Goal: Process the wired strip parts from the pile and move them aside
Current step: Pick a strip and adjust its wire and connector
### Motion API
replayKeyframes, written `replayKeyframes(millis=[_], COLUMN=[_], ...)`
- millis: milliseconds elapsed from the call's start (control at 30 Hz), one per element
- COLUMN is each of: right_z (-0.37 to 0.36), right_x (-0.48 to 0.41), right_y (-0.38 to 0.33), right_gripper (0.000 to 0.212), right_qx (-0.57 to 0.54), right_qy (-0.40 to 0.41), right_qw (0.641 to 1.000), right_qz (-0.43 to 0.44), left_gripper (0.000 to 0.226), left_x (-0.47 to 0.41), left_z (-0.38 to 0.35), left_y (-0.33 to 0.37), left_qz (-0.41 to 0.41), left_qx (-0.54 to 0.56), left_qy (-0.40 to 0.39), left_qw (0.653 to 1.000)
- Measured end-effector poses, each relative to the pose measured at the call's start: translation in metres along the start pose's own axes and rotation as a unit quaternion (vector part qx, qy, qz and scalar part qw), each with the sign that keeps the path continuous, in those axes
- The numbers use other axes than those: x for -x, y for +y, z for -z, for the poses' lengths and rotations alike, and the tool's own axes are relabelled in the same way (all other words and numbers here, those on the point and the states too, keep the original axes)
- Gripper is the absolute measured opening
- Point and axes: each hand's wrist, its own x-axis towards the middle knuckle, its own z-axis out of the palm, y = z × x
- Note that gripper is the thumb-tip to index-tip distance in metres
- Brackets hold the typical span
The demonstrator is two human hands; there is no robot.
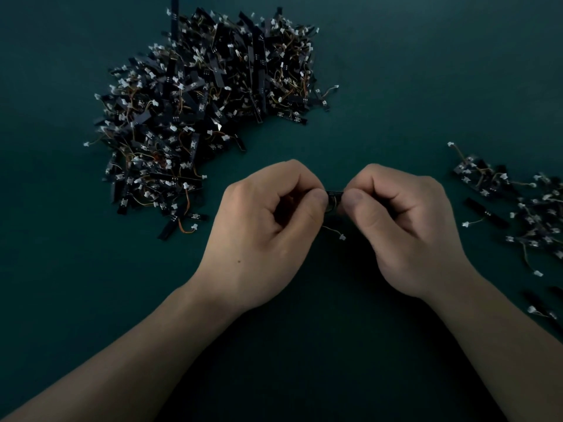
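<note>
A big pile (201, 102) of black strip parts with thin wires and white connectors lies at the upper left of the dark green table. Over the middle of the table, my left hand (268, 226) and my right hand (402, 226) each pinch one end of a single black strip part (334, 194) between thumb and forefinger. Only a short stretch of the strip shows between the fingertips. Its wire hangs below, ending in a white connector (342, 237) near the table.
A smaller, looser group of strip parts (524, 214) lies spread along the right edge of the view. The dark green table surface (380, 102) runs between the two heaps and in front of my forearms.
</note>
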Motion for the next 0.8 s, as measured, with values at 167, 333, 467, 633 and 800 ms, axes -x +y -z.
replayKeyframes(millis=[167, 333, 467, 633, 800], right_z=[0.0001, 0.0007, -0.0003, 0.0021, 0.0019], right_x=[0.0008, 0.0009, 0.0005, -0.0004, -0.0002], right_y=[0.0004, 0.001, 0.0011, 0.0012, 0.0009], right_gripper=[0.028, 0.027, 0.034, 0.034, 0.039], right_qx=[0.0, -0.001, -0.007, -0.031, -0.027], right_qy=[-0.004, -0.014, -0.041, -0.045, -0.071], right_qw=[1.0, 1.0, 0.999, 0.998, 0.997], right_qz=[0.001, -0.008, -0.025, -0.023, -0.032], left_gripper=[0.02, 0.022, 0.022, 0.022, 0.022], left_x=[-0.0001, -0.0002, 0.0003, 0.0005, 0.001], left_z=[-0.0002, -0.0006, 0.0, -0.0004, 0.0005], left_y=[-0.0001, 0.0007, 0.0004, 0.0011, 0.0006], left_qz=[-0.004, -0.005, -0.006, -0.003, -0.003], left_qx=[0.003, 0.011, 0.008, 0.013, 0.02], left_qy=[0.007, 0.016, 0.013, 0.003, 0.0], left_qw=[1.0, 1.0, 1.0, 1.0, 1.0])
